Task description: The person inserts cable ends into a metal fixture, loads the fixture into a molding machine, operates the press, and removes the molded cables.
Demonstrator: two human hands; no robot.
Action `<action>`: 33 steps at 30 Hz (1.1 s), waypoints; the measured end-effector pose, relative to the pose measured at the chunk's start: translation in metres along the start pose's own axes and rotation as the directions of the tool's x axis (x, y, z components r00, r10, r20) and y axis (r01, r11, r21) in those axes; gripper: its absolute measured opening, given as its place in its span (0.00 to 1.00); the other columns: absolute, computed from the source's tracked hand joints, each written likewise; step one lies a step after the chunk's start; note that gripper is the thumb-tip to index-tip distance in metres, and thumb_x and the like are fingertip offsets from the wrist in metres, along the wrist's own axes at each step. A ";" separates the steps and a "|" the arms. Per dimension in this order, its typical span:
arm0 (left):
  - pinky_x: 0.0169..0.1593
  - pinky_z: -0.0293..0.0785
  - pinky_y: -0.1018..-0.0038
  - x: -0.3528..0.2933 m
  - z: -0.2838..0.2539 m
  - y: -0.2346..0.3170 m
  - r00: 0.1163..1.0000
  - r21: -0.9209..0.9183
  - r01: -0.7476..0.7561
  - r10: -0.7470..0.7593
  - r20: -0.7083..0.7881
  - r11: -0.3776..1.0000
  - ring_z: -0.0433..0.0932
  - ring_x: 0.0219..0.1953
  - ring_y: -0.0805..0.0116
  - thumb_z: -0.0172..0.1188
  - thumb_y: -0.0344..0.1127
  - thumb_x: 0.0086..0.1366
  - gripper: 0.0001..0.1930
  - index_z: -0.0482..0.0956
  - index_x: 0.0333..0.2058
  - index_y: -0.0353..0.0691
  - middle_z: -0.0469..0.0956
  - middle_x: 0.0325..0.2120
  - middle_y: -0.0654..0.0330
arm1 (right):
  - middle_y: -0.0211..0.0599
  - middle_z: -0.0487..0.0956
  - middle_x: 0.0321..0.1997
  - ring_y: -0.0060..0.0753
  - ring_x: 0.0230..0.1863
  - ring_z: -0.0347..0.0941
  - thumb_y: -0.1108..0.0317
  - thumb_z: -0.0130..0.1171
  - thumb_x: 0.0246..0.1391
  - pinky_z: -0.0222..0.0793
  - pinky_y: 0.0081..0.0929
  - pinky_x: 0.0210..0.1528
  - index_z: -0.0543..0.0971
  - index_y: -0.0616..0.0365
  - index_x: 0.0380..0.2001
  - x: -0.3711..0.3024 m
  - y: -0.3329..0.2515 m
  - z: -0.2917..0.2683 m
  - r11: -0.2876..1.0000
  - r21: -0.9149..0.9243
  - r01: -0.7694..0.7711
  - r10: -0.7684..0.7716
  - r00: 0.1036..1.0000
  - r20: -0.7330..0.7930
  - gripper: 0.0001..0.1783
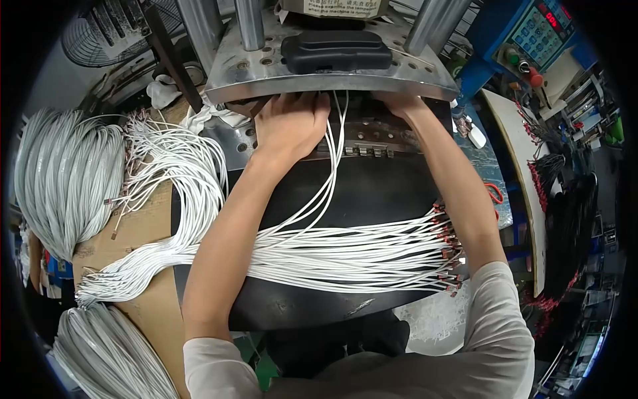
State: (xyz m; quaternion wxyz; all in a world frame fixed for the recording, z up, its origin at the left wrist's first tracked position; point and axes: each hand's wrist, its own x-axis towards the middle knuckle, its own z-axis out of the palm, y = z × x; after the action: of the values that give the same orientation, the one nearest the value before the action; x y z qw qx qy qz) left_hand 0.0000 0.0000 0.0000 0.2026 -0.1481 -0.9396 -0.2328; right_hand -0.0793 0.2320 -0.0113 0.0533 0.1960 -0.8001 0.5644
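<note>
Both my hands reach under the thick metal plate (332, 86) of a press. My left hand (291, 125) shows its back and part of the thumb, while its fingertips are hidden below the plate. Right beside that thumb, a few white cables (330, 174) run up from the bundle and pass under the plate. Only the wrist and edge of my right hand (403, 105) show; its fingers are out of sight. Near it lies a metal mould (372, 136) with small hinge-like pieces. Below my forearms, a bundle of white cables (345, 258) with copper-coloured connector ends lies across a black mat (372, 193).
Coils of grey-white cable (70, 179) stand on the left, with another coil (113, 352) below. A loose cable heap (179, 166) lies on cardboard (146, 229). Steel columns (250, 26) rise from the plate. A blue control box (531, 36) hangs at upper right above a board (515, 166).
</note>
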 end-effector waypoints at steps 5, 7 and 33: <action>0.63 0.52 0.36 -0.007 -0.007 0.008 0.997 0.085 -0.064 0.067 -0.036 0.994 0.68 0.62 0.47 0.42 0.62 0.69 0.30 0.77 0.57 0.46 0.73 0.57 0.50 | 0.43 0.81 0.50 0.41 0.52 0.75 0.61 0.55 0.62 0.68 0.36 0.57 0.79 0.58 0.46 0.004 -0.012 0.021 0.844 -0.519 0.135 -0.211 0.974 -0.089 0.15; 0.62 0.53 0.37 -0.015 -0.008 0.017 0.995 0.183 -0.058 0.072 -0.069 0.981 0.69 0.61 0.47 0.42 0.61 0.70 0.30 0.78 0.55 0.46 0.75 0.56 0.50 | 0.44 0.81 0.50 0.42 0.52 0.75 0.61 0.54 0.62 0.68 0.37 0.57 0.79 0.58 0.46 0.001 -0.011 0.019 0.876 -0.455 0.158 -0.231 0.967 -0.108 0.15; 0.34 0.83 0.64 -0.400 -0.061 0.003 0.383 -0.731 0.649 -0.741 0.552 -0.209 0.81 0.42 0.57 0.49 0.44 0.74 0.22 0.65 0.54 0.29 0.76 0.46 0.48 | 0.37 0.65 0.70 0.38 0.68 0.61 0.45 0.45 0.66 0.56 0.40 0.69 0.61 0.56 0.68 -0.473 -0.018 0.110 0.375 0.881 -0.287 0.747 0.656 -0.104 0.35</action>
State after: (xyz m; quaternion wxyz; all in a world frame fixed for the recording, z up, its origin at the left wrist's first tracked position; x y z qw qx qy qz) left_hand 0.3696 -0.1015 -0.1299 -0.0431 0.3269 -0.5362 -0.7770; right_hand 0.3763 0.2450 -0.1797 -0.0284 -0.2266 -0.4268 0.8751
